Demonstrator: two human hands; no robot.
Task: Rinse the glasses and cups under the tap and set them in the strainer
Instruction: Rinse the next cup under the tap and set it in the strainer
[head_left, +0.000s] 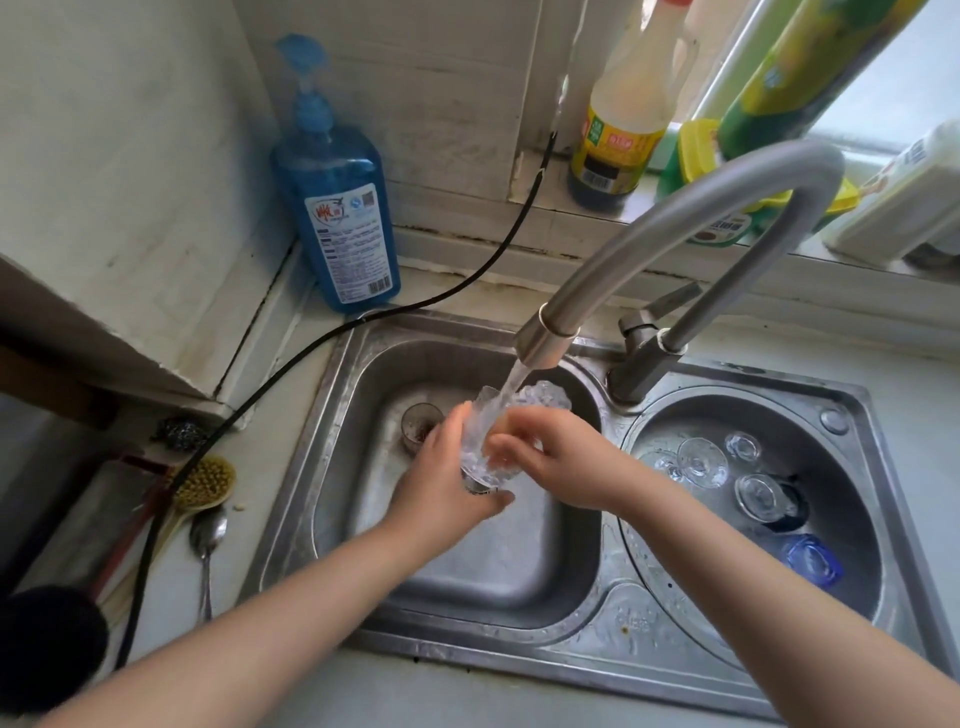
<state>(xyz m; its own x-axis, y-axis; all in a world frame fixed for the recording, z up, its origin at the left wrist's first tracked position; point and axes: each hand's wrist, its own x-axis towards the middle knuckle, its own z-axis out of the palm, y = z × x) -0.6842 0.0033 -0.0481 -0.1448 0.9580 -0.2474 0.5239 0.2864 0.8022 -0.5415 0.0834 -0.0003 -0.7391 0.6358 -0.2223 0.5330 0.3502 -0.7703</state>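
Our left hand (447, 483) grips a clear glass (485, 441) from below and on its left side, fingers curled round the lower wall and base. Our right hand (550, 462) closes on the same glass from the right, fingertips pinching its wall near the middle. The glass is held tilted over the left basin (363, 415), mouth up toward the tap (675, 228), and the running water (511, 382) strikes inside the rim and froths there.

In our judgement the rinse is in progress. To do it well we recommend turning the glass so that the stream sweeps the whole inner wall, then tipping it out fully before carrying it across. Wet glass is slippery; the lower hand should bear the weight throughout.

A second, dark-tinted cup (422, 425) sits in the left basin just beside the left hand, apparently not yet rinsed. The round strainer (852, 597) on the right holds several clear glasses (701, 460) and a blue one (813, 561), with space remaining near its front. A blue soap bottle (337, 208) stands behind the sink.
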